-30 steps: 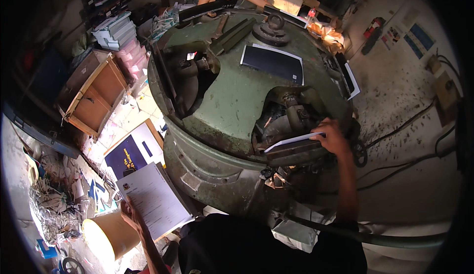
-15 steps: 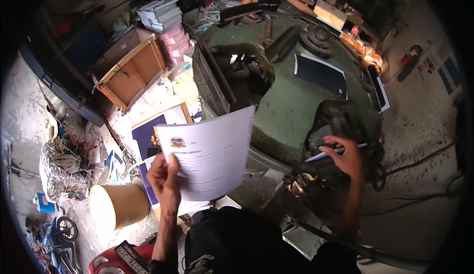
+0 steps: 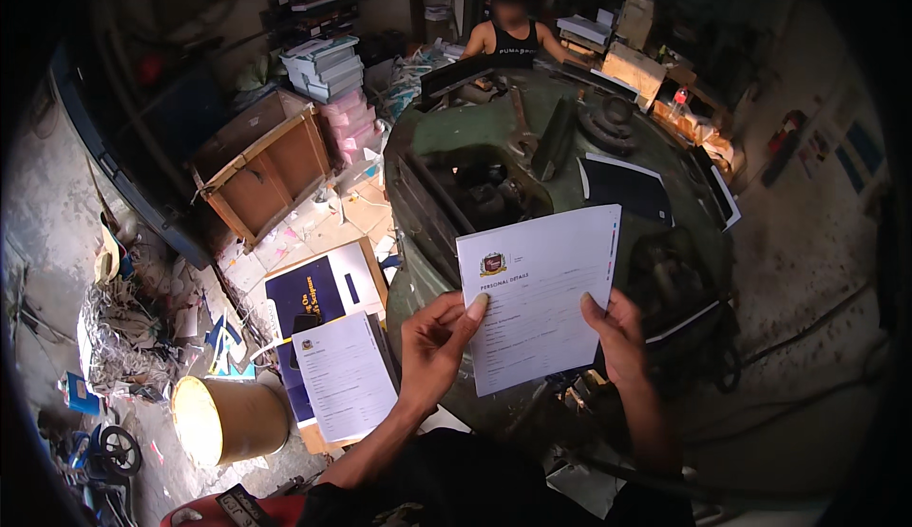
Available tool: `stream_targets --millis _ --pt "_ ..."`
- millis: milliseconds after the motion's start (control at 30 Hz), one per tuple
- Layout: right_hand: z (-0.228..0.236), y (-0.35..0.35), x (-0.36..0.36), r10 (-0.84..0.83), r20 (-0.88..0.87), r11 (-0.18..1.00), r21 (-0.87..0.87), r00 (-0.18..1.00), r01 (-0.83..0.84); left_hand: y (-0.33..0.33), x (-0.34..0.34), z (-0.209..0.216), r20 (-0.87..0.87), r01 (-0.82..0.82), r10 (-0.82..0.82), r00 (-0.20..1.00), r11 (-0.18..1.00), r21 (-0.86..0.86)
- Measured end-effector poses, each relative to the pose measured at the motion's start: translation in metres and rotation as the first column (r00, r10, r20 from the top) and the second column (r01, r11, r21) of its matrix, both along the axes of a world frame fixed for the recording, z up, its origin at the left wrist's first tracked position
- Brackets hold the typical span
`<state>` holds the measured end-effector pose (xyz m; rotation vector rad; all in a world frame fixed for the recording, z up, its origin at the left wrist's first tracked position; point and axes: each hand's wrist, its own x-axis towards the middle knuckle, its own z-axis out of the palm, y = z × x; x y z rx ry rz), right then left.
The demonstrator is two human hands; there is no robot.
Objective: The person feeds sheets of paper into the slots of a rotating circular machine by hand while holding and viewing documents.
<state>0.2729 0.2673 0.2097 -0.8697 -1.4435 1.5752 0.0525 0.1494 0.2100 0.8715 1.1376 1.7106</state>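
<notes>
Left hand [image 3: 432,348] and right hand [image 3: 618,335] pinch opposite edges of printed form [image 3: 541,342] | Place: near side of green machine [image 3: 451,126], right of similar forms [image 3: 344,385] | Step, apparently: steadying paper | Next move likely calls for: even two-handed support

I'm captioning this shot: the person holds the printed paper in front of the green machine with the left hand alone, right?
Not quite: in the head view, both hands hold the printed paper, the left hand at its left edge and the right hand at its right. The green machine is indeed behind it.
</notes>
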Motion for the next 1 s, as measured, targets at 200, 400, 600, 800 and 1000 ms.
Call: stream_targets --millis 200,400,600,800,1000 --pt "0.029 0.0 0.024 -0.266 0.077 0.932 0.275 0.961 0.236 -0.034 -0.014 0.09 -0.226 -0.111 0.284 0.932 0.817 0.566" --pt "0.025 -0.005 0.016 -0.43 0.128 0.824 0.46 0.894 0.331 -0.074 -0.02 0.132 -0.139 0.208 -0.211 0.968 0.357 0.91" --pt "0.024 -0.007 0.027 -0.505 0.205 0.77 0.546 0.838 0.331 -0.078 -0.037 0.115 -0.139 0.214 -0.214 0.967 0.382 0.899" --pt "0.044 -0.001 0.046 -0.636 0.354 0.532 0.845 0.685 0.057 -0.067 -0.066 0.067 -0.308 0.042 0.193 0.932 0.783 0.62" --pt "0.068 0.011 0.033 -0.668 0.409 0.522 0.853 0.622 -0.001 -0.097 -0.149 -0.112 -0.934 -0.639 0.091 0.346 0.752 -0.163"
